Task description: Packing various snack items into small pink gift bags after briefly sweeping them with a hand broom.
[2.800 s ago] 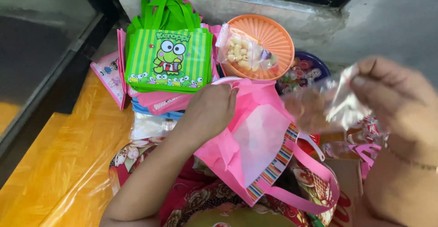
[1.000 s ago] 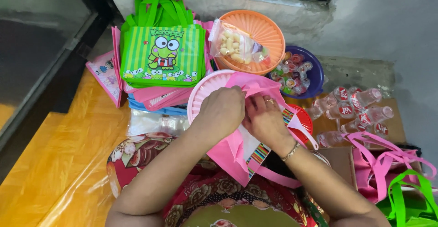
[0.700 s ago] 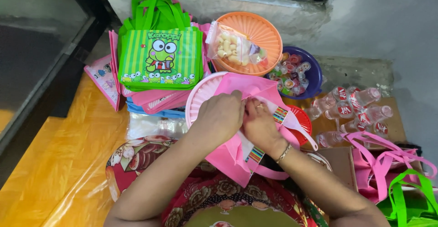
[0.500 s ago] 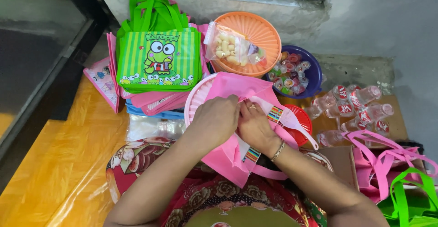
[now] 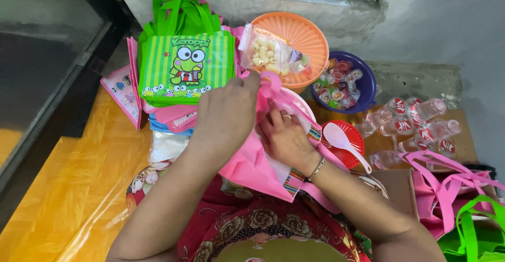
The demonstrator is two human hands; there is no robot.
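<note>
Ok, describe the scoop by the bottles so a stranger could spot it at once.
Start at the orange basket at the top, then drop past the blue bowl of small cups. On the little red dish lies the scoop: pale pink, slotted, the only long-handled tool there.

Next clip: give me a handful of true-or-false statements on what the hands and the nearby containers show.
1. Both hands are on the pink bag. True: left hand and right hand grip its top.
2. The orange basket is bare. False: it holds a clear snack packet.
3. The purple bowl holds small jelly cups. True.
4. The green frog bag lies in the lap. False: it tops a stack of bags behind the hands.
</note>
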